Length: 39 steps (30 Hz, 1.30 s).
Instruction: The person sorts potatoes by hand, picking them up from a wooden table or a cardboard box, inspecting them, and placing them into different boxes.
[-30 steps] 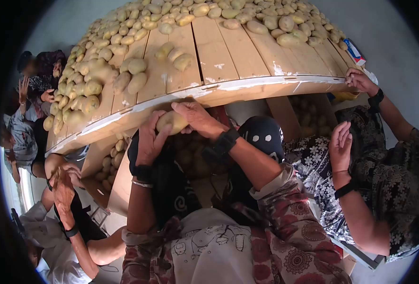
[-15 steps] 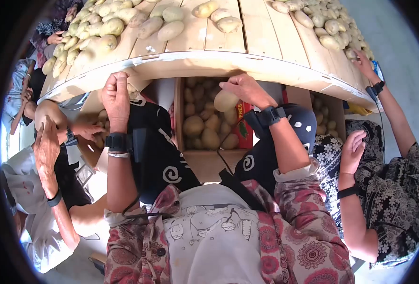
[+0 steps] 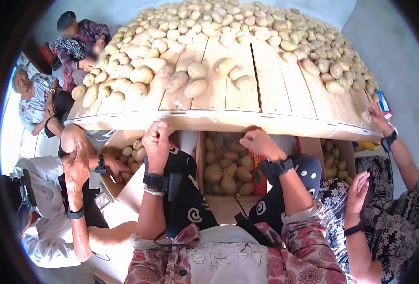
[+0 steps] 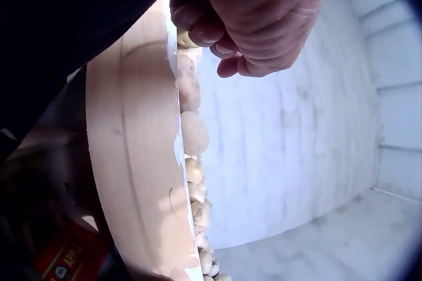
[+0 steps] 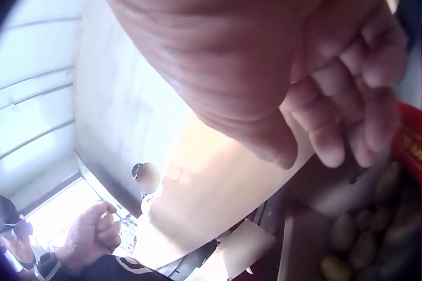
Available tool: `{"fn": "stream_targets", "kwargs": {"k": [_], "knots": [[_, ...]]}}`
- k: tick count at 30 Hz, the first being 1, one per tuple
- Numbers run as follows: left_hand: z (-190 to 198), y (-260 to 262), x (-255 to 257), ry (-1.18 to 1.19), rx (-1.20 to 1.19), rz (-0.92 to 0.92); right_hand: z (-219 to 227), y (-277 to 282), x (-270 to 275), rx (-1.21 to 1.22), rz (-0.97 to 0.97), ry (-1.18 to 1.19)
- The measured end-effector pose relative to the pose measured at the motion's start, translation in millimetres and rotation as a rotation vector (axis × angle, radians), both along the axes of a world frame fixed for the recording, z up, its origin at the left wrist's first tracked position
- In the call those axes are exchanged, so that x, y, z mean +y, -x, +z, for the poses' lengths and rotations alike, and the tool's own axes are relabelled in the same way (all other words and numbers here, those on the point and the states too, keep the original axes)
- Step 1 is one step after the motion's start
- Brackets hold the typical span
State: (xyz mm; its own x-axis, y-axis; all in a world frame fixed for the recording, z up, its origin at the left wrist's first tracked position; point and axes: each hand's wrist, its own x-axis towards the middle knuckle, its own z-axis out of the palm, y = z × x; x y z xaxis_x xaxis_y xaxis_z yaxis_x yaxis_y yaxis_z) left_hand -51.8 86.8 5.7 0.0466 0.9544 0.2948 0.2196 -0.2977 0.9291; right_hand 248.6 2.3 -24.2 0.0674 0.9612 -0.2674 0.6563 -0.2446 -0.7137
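My left hand (image 3: 156, 147) is raised at the table's front edge, its fingers curled into a fist. The left wrist view shows that hand (image 4: 254, 21) with bent fingertips and nothing visible in its grip. To the right, above a box (image 3: 201, 163) of potatoes (image 3: 227, 184), hangs my right hand (image 3: 262, 143). In the right wrist view the right hand (image 5: 264, 63) has loosely bent, parted fingers and holds nothing. Many potatoes (image 3: 195, 88) lie on the slatted wooden table (image 3: 275, 90).
People sit on both sides; a neighbour's hand (image 3: 117, 168) reaches into a box at left, and another person's hand (image 3: 379, 118) is at the table's right corner. Another potato box (image 3: 353, 161) stands at right. The table's raised front board (image 3: 219, 124) runs across the view.
Both hands held a potato together, then parted. The potato left my right hand above the box. The view has since tilted up, showing more of the table.
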Motion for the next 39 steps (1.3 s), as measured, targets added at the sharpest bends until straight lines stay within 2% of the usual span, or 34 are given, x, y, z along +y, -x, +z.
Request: {"fn": "stream_targets", "kwargs": {"k": [2,3,5,7,9,10,11,13,14,17,19,24,26,27,29,30,32,33,35,37,39], "knots": [[-5.0,-0.8,-0.1,-0.033,-0.059,-0.050,1.9,1.9,2.2,0.089,0.056,-0.077],[-7.0,0.3,1.0,-0.044,-0.070,-0.060,3.1,2.3,1.8,0.179,0.054,-0.032],[11.6,-5.7,-10.5,0.021,-0.095,-0.059,1.6,3.1,-1.1,0.282,0.027,-0.020],[-4.3,-4.7,-2.0,-0.097,-0.084,-0.046,15.6,5.7,-3.1,0.438,0.004,0.057],[-11.3,-3.3,1.6,-0.185,-0.020,-0.025,16.2,6.3,-2.1,0.561,0.017,-0.003],[-9.4,-6.2,-0.7,-0.129,-0.072,-0.036,21.5,7.9,-3.9,0.651,-0.029,-0.004],[-11.0,-6.4,-4.4,-0.133,-0.080,-0.042,25.5,9.5,-6.5,0.642,-0.034,-0.010],[-9.4,-10.7,-1.4,-0.109,-0.034,-0.043,43.0,9.9,2.4,0.796,-0.031,-0.055],[-1.8,-12.5,-4.6,-0.059,-0.060,-0.044,67.4,12.5,5.6,0.755,-0.025,-0.056],[7.2,-15.7,-6.4,-0.076,-0.035,0.006,104.2,7.8,29.6,0.761,0.005,-0.131],[5.8,-16.8,-5.3,-0.053,-0.059,-0.009,128.1,12.9,51.2,0.656,-0.053,-0.165],[8.2,-17.0,-8.5,-0.071,-0.130,-0.037,139.5,49.1,127.2,0.479,0.087,-0.159],[6.4,-12.7,-11.0,-0.080,-0.130,-0.026,120.7,76.9,157.1,0.214,0.246,-0.401],[5.1,-12.1,-11.3,-0.081,-0.129,-0.026,110.5,88.4,163.6,0.215,0.248,-0.400],[6.6,-12.5,-5.2,-0.103,-0.132,0.000,101.7,113.9,181.0,-0.291,0.299,-0.613],[6.3,-11.3,-5.1,-0.062,-0.139,-0.019,92.3,120.2,192.9,-0.257,0.345,-0.629],[-1.7,-11.3,-11.1,-0.012,-0.153,-0.050,79.3,133.0,207.1,-0.430,0.338,-0.597],[-3.1,-9.4,-5.4,-0.040,-0.162,-0.033,72.2,137.3,218.9,-0.557,0.355,-0.490],[-5.6,-6.2,-4.2,-0.129,-0.098,-0.014,65.4,146.5,230.5,-0.589,0.360,-0.415],[1.8,-7.2,-4.0,-0.195,-0.117,-0.011,68.0,155.6,232.6,-0.726,0.353,-0.395],[8.8,-6.3,-3.4,-0.183,-0.113,-0.003,57.0,155.4,252.1,-0.747,0.380,-0.397]]}}
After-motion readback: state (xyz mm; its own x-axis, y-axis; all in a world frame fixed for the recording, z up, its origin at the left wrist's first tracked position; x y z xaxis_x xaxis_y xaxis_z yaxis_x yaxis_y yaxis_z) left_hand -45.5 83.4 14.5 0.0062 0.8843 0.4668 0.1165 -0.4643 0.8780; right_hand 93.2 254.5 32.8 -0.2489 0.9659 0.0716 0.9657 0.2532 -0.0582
